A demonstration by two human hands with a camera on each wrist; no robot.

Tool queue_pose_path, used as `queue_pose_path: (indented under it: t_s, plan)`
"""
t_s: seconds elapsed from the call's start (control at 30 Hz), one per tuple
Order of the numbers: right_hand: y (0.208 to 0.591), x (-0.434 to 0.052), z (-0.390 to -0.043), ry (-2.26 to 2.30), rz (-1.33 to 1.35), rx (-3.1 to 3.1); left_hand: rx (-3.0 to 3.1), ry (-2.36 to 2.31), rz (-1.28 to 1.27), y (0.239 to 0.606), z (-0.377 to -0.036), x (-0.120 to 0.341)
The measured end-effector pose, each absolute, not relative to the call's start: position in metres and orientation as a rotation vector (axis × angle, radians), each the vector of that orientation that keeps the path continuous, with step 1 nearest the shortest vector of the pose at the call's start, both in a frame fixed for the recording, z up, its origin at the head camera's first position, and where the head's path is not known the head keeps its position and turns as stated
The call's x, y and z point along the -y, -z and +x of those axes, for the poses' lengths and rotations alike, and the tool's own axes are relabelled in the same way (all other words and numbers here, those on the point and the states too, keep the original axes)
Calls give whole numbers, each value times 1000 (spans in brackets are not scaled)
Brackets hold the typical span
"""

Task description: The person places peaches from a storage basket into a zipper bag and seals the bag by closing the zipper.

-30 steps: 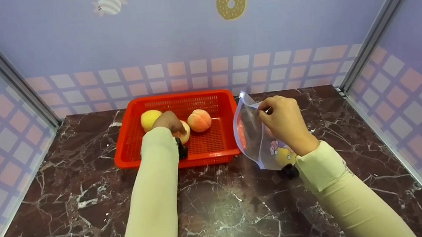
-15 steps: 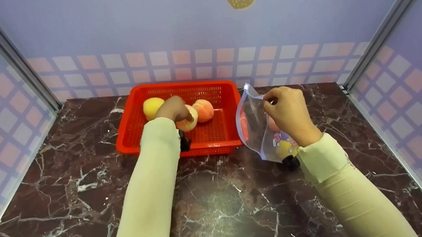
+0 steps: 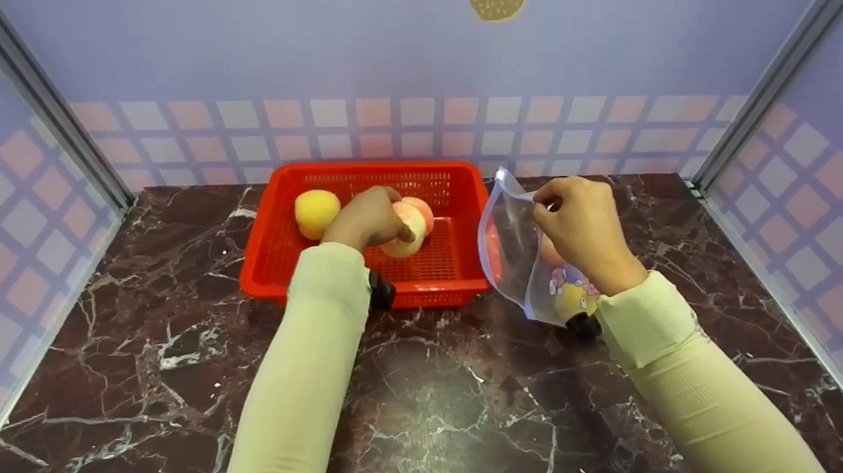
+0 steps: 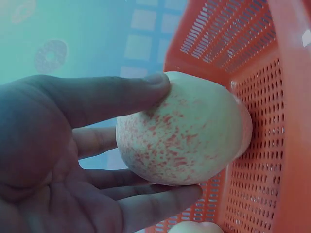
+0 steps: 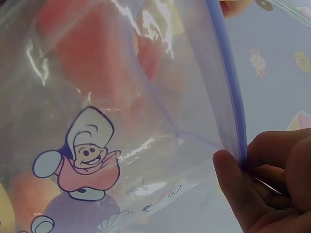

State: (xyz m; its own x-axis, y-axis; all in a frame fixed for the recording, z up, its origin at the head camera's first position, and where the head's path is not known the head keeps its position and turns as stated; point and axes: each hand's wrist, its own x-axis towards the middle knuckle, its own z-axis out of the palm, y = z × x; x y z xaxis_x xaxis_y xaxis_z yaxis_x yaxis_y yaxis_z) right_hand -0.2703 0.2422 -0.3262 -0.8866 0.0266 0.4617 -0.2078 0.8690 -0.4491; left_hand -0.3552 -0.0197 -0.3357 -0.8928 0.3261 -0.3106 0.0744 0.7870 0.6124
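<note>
left hand: my left hand [image 3: 368, 222] has fingers and thumb curled round a pale peach [image 3: 406, 230], thumb on top and fingers underneath in the left wrist view [image 4: 182, 136]; firm hold, nothing else in it.
peach location: over the red basket [image 3: 356, 172], lifted off the mesh floor as far as I can judge, just in front of a second orange-pink peach [image 3: 423, 208].
right hand: my right hand [image 3: 582, 227] pinches the blue zip rim of a clear zip bag [image 3: 517, 259]; thumb and fingers clamp that edge in the right wrist view [image 5: 262, 179].
bag location: stands on the marble tabletop [image 3: 442, 400] just right of the basket, nearly touching its wall.
bag axis: long axis runs up from the table, tilted a bit; mouth points up and left toward the basket.
peach axis: roughly round, slightly longer across the palm; I can't tell which end is the stem.
bag contents: something red-orange and something yellow show through the film, blurred by glare, so I won't name them.
doing it well: I'd keep the pinch high so the mouth gapes, carry the peach over the basket wall, and release low inside the bag.
other: a yellow fruit [image 3: 316, 212] sits at the basket's back left.
</note>
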Motion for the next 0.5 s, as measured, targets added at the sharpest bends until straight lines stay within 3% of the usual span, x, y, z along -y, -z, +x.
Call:
queue_pose_path:
  t_s: [0.5]
  plan:
    - [326,-240,-270,-710,121,2574,-2615,-937,403,328,-333,4]
